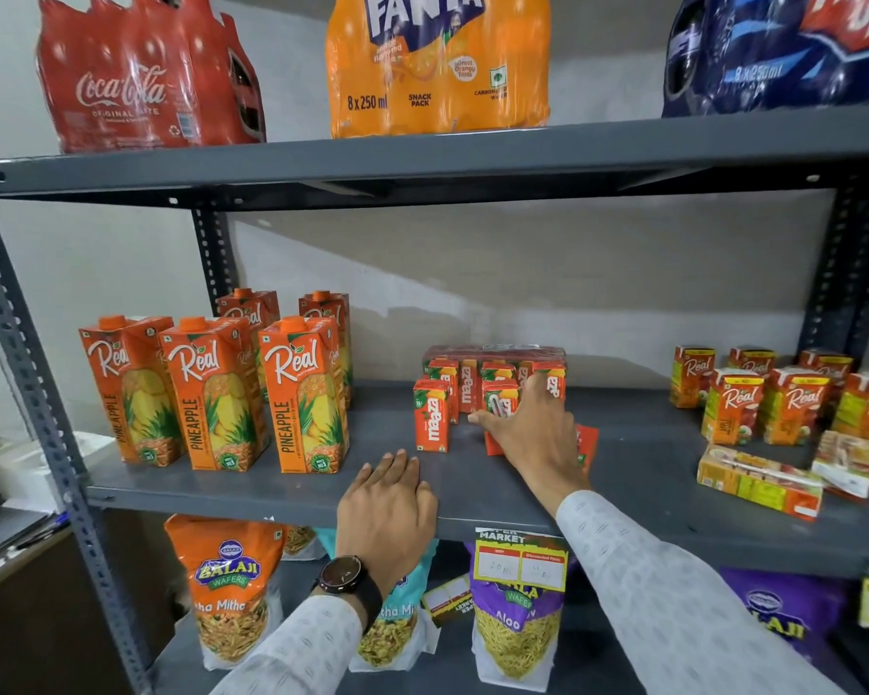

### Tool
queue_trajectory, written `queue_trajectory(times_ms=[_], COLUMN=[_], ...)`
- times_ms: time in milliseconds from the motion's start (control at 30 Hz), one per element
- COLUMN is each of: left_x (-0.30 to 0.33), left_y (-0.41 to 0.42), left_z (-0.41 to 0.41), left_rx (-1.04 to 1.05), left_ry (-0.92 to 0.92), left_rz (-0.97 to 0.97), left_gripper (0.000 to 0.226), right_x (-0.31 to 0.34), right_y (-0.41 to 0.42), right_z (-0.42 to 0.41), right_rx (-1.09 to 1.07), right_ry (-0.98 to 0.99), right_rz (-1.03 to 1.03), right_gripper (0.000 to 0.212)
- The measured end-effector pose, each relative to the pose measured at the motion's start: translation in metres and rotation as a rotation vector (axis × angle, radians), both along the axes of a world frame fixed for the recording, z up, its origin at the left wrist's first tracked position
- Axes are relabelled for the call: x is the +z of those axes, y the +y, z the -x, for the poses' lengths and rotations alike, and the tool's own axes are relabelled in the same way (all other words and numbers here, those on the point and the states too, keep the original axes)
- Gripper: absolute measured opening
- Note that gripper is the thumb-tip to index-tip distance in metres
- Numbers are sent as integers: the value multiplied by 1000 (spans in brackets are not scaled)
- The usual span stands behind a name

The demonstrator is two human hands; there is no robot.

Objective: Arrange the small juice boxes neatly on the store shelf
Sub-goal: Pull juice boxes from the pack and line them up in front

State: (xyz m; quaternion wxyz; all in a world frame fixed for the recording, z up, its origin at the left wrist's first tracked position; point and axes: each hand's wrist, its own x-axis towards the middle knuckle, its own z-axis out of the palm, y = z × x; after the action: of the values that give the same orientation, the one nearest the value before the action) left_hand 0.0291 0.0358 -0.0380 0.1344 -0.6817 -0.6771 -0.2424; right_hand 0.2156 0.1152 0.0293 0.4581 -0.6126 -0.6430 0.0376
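Two hands (533,433), five tall cartons (302,393)

Middle shelf (282,486): tall pineapple cartons (212,393) stand at frame left, small Maaza boxes (487,388) cluster at centre, small Real boxes (783,398) at right. Soda packs (437,67) sit on the shelf above, snack bags (232,589) below.

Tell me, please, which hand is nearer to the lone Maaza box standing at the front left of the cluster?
Right. The right hand reaches into the Maaza cluster just beside the lone Maaza box, while the left hand rests lower, on the shelf's front edge.
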Motion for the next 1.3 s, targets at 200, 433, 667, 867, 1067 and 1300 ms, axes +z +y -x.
queue_trajectory(times_ms=[200, 433, 667, 867, 1067, 1300], left_x=[-1, -1, -4, -2, -6, -6], left_y=[0, 0, 2, 2, 4, 5], left_z=[1, 0, 0, -2, 1, 0], left_rx=[2, 4, 6, 11, 2, 14], left_ry=[9, 7, 13, 8, 22, 29], left_rz=[-13, -30, -52, -31, -52, -66], left_gripper=[66, 62, 60, 59, 56, 57], right_x=[1, 5, 4, 2, 8, 8], right_y=[1, 4, 7, 16, 9, 10], right_z=[1, 4, 9, 8, 11, 7], right_rx=[36, 32, 69, 82, 87, 93], right_ry=[-4, 5, 34, 38, 54, 22], right_rz=[9, -21, -23, -24, -49, -22], right_gripper=[78, 64, 67, 44, 39, 42])
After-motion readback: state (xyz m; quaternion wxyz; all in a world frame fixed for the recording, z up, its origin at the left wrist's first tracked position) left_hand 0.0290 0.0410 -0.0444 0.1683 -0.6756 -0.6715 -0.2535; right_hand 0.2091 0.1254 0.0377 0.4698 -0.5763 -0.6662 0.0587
